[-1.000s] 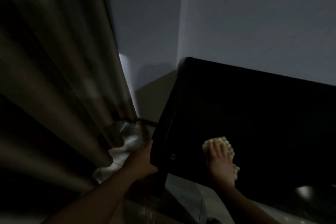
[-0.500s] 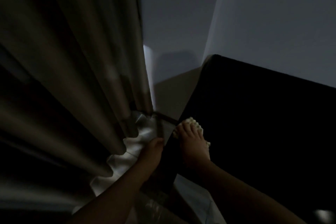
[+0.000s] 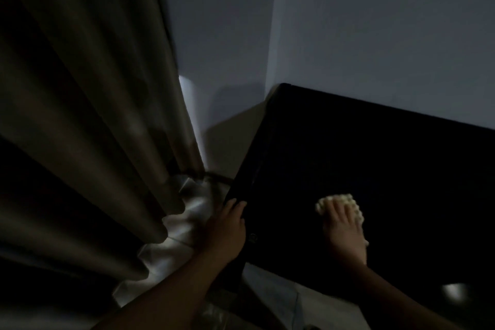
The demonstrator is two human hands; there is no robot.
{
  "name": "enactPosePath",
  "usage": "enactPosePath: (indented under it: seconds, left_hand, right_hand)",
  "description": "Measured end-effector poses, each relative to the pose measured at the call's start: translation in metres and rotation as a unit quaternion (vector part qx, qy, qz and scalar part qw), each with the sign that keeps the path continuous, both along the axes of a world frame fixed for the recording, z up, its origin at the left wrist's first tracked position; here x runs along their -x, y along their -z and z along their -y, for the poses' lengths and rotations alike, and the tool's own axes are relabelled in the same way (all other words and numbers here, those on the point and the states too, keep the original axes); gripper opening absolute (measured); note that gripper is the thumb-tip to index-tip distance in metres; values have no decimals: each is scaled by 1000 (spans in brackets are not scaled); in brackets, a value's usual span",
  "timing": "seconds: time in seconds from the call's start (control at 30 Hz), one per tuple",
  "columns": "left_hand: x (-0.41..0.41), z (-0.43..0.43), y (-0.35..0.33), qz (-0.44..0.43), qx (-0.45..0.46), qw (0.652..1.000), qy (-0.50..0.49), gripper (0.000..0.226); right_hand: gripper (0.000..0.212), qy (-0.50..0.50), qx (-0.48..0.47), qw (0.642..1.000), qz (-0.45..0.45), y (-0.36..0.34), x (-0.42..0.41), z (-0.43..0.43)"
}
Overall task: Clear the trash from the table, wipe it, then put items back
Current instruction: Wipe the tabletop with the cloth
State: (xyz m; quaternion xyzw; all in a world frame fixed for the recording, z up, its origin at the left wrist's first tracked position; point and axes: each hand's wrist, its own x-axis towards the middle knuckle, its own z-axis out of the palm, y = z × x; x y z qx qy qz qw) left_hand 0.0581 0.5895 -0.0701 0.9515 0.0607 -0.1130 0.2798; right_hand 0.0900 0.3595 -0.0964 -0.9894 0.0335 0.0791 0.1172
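The room is dim. A black table fills the right half of the view, its top bare where visible. My right hand lies flat on the tabletop and presses a cream, knobbly cloth under the fingers. My left hand rests on the table's left edge, fingers curled over the rim.
A heavy brown curtain hangs at the left, close to the table. Between them lies pale crumpled plastic with a dark rim, maybe a lined bin. Grey walls meet behind the table's far corner. A small bright reflection shows at lower right.
My right hand slid the cloth from the table's left edge back toward the right across the top. The left hand stayed at the left rim. The view swung back.
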Motion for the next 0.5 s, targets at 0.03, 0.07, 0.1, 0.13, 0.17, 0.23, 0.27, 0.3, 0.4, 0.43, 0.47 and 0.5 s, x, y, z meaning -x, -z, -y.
enactPosePath:
  seconds: [0.03,0.07,0.1,0.13,0.17,0.23,0.27,0.3,0.4,0.43,0.47,0.5]
  left_hand:
    - [-2,4,1,-9,-62,997,40,47]
    - [-4,8,1,-13,-108,991,72,48]
    - [-7,14,0,-17,-135,986,100,49]
    - [-9,21,-1,-19,-151,980,125,51]
    - [-12,28,-1,-21,-162,976,147,52]
    - [-18,41,-1,-29,-169,970,173,53]
    - [-22,46,-2,-30,-169,968,183,54]
    - [-25,50,-1,-35,-168,967,190,56]
    - [-32,59,0,-53,-169,964,201,58]
    - [-33,61,-1,-57,-180,960,207,59]
    - [-34,62,-2,-61,-187,957,214,60]
    - [-36,62,-5,-69,-185,955,220,61]
  right_hand:
    - [56,20,9,1000,0,-1,8,-2]
    - [54,1,18,1000,15,0,18,-9]
    - [53,-44,30,998,38,2,31,-21]
    - [52,-99,33,994,22,6,43,-32]
    - [49,-147,32,988,27,9,54,-40]
    - [46,-203,29,978,38,6,63,-37]
    - [48,-202,26,978,41,3,58,-27]
    - [50,-186,29,981,39,7,50,-11]
    - [51,-31,31,999,26,5,34,57]
    - [53,34,21,999,9,0,33,76]
    - [52,88,5,996,-12,-4,35,89]
    - [52,143,-12,989,-22,-6,37,94]
